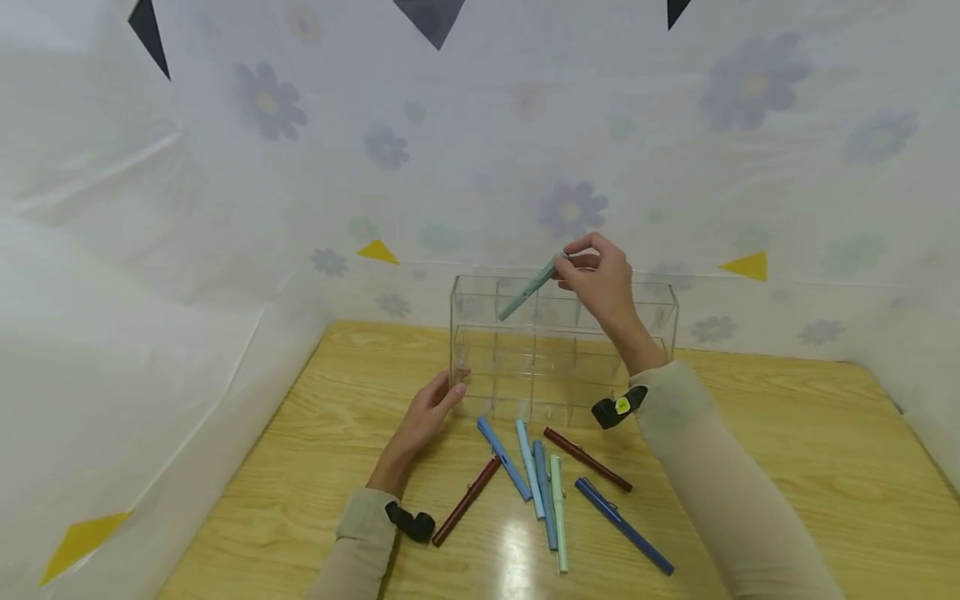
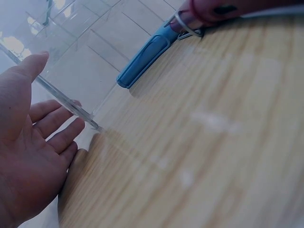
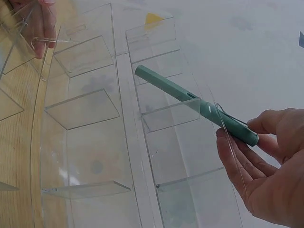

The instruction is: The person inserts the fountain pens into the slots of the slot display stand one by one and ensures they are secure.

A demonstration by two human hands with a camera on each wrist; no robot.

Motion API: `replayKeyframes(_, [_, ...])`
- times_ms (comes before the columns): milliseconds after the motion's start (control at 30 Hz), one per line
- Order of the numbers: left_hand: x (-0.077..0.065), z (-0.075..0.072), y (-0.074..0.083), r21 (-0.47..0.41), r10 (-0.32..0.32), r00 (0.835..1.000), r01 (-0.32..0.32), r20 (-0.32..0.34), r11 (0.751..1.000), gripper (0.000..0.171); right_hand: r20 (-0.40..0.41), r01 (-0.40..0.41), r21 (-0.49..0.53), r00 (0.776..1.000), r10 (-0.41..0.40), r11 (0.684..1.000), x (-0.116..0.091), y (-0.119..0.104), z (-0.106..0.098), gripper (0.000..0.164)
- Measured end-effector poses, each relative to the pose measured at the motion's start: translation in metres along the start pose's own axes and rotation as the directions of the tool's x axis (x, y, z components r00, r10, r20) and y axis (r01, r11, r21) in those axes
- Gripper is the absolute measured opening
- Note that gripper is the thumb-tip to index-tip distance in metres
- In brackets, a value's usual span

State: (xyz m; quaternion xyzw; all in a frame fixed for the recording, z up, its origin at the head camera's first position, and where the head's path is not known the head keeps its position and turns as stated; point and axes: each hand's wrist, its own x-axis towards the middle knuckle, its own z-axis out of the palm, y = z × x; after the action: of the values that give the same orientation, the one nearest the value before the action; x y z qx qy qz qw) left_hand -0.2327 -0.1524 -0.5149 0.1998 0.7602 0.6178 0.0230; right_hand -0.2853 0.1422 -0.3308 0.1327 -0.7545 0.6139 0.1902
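My right hand (image 1: 600, 279) pinches a green capped pen (image 1: 532, 289) by its clip end. The pen slants above the top row of a clear compartmented organizer (image 1: 534, 354), its free end lower and to the left. In the right wrist view the green pen (image 3: 175, 90) overlaps the transparent dividers; whether it touches them I cannot tell. At the organizer's left side is my left hand (image 1: 425, 414), its loosely extended fingers touching the side panel. The left wrist view shows the left hand (image 2: 35, 137) with palm and thumb spread beside the panel's edge (image 2: 66, 102).
On the wooden table (image 1: 300, 467), before the organizer, lie several capped pens: a blue pen (image 1: 504, 458), a light blue pen (image 1: 529, 469), a slate-blue pen (image 1: 545, 496), a pale green pen (image 1: 558, 517), a navy pen (image 1: 625, 526) and dark red pens (image 1: 467, 502). A flowered sheet (image 1: 480, 125) hangs behind.
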Motion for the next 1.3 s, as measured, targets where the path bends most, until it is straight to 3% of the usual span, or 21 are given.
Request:
replayKeyframes(333, [0.003, 0.001, -0.001, 0.003, -0.010, 1.000, 0.010, 0.000, 1.000, 0.047, 0.049, -0.048, -0.073, 0.997, 0.051, 0.996, 0.002, -0.001, -0.010, 0.032])
replayKeyframes(567, [0.012, 0.005, 0.003, 0.016, -0.003, 1.000, 0.003, 0.011, 1.000, 0.047, -0.057, 0.041, -0.066, 0.997, -0.044, 0.997, -0.008, -0.006, -0.030, 0.033])
replayKeyframes(700, [0.013, 0.006, 0.006, 0.017, 0.009, 1.000, -0.009, 0.012, 1.000, 0.047, -0.094, 0.064, 0.007, 0.994, -0.063, 0.998, -0.020, -0.008, -0.038, 0.028])
replayKeyframes(867, [0.013, 0.006, 0.006, 0.013, 0.017, 1.000, -0.017, 0.015, 1.000, 0.047, -0.083, 0.055, 0.091, 0.995, -0.048, 0.994, -0.037, -0.009, -0.039, 0.027])
replayKeyframes(1100, [0.009, 0.004, 0.001, -0.003, -0.008, 1.000, 0.008, 0.009, 1.000, 0.049, -0.031, 0.103, 0.085, 0.994, -0.101, 0.991, -0.068, 0.002, -0.036, 0.026])
replayKeyframes(1300, [0.010, 0.002, -0.001, 0.000, -0.002, 1.000, 0.002, 0.005, 1.000, 0.049, -0.017, 0.057, 0.139, 0.998, -0.055, 0.989, -0.093, 0.010, -0.030, 0.028])
